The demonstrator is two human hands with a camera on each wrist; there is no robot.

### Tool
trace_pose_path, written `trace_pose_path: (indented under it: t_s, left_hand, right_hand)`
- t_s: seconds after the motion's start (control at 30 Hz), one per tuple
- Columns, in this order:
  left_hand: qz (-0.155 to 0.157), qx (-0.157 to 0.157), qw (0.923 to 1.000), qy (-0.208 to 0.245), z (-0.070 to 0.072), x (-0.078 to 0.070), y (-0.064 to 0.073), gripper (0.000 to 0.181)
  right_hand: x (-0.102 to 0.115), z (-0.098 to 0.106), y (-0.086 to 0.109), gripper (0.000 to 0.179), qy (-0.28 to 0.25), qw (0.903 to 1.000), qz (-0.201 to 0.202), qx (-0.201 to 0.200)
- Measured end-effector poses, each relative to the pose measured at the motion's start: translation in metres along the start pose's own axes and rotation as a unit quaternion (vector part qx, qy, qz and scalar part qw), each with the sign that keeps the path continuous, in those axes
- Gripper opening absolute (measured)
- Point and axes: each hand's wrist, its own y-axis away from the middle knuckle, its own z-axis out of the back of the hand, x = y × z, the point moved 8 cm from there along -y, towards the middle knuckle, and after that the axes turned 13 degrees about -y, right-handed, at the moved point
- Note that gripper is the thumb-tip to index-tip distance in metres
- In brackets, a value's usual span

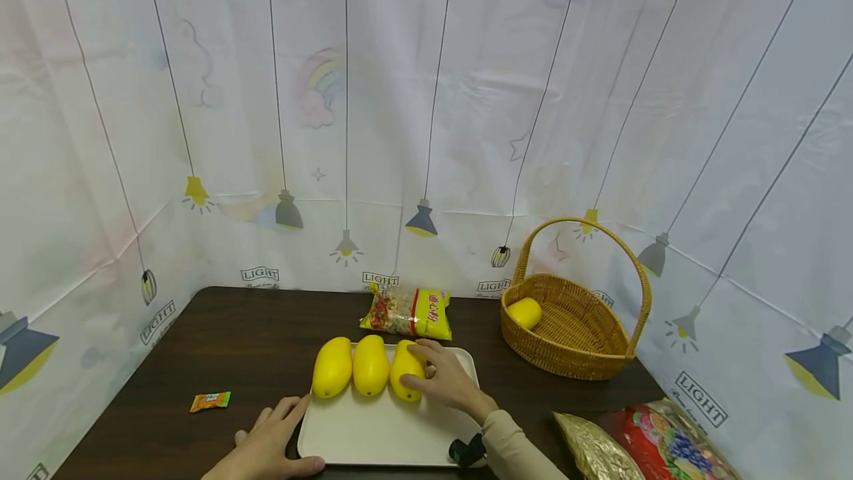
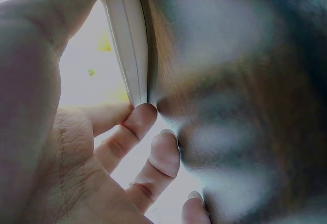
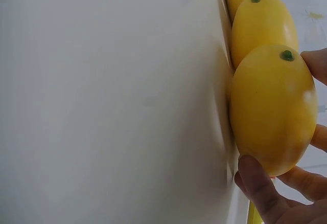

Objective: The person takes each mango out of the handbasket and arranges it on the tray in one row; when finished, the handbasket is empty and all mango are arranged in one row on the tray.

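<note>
Three yellow mangoes stand in a row along the far side of a white rectangular tray (image 1: 373, 435): the left mango (image 1: 332, 367), the middle mango (image 1: 370, 366) and the right mango (image 1: 403, 372). My right hand (image 1: 448, 380) grips the right mango, thumb at one end and fingers around the other. A small green stem spot (image 3: 287, 55) shows on it in the right wrist view. At the tray's near left corner my left hand (image 1: 266, 439) rests spread, thumb at the front edge. Its fingertips (image 2: 147, 115) touch the tray's side and the dark table.
A wicker basket (image 1: 566, 361) with a tall handle stands at right and holds another yellow mango (image 1: 525, 312). Behind the tray lies a yellow food packet (image 1: 408, 312). A small orange wrapped sweet (image 1: 209, 401) is at left; gold (image 1: 593, 447) and red (image 1: 673, 439) bags lie front right.
</note>
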Motion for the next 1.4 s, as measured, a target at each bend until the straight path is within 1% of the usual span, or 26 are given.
trace_pose_path:
  t_s: [0.33, 0.53, 0.6, 0.77, 0.93, 1.03, 1.27, 1.4]
  left_hand:
    - [0.005, 0.003, 1.0000, 0.001, 0.000, 0.000, 0.000, 0.107]
    - [0.004, 0.003, 1.0000, 0.006, 0.000, 0.001, 0.000, 0.107]
    - [0.003, 0.004, 1.0000, 0.008, 0.000, 0.001, 0.000, 0.107]
    - [0.003, 0.004, 0.9999, 0.010, -0.001, 0.000, 0.000, 0.106]
    - [0.004, 0.006, 0.9999, 0.015, -0.001, 0.000, 0.001, 0.106]
    - [0.004, 0.007, 0.9998, 0.017, -0.001, 0.000, 0.001, 0.106]
    - [0.002, 0.011, 0.9997, 0.020, -0.002, 0.001, 0.000, 0.107]
    - [0.001, 0.014, 0.9997, 0.020, -0.001, 0.001, -0.001, 0.108]
  right_hand:
    - [0.002, 0.004, 0.000, 0.065, 0.007, 0.9998, 0.016, -0.004]
    - [-0.002, 0.014, 0.002, 0.064, -0.007, 0.9999, 0.001, -0.011]
    - [-0.003, 0.020, 0.002, 0.064, -0.014, 0.9997, -0.004, -0.020]
    - [-0.007, 0.040, 0.002, 0.065, -0.015, 0.9987, -0.007, -0.049]
    - [-0.012, 0.059, 0.003, 0.063, -0.013, 0.9970, -0.025, -0.072]
    - [-0.013, 0.068, 0.004, 0.062, -0.016, 0.9961, -0.029, -0.082]
    - [-0.012, 0.092, 0.009, 0.059, 0.009, 0.9950, -0.017, -0.098]
    - [-0.015, 0.107, 0.008, 0.061, 0.031, 0.9941, -0.014, -0.103]
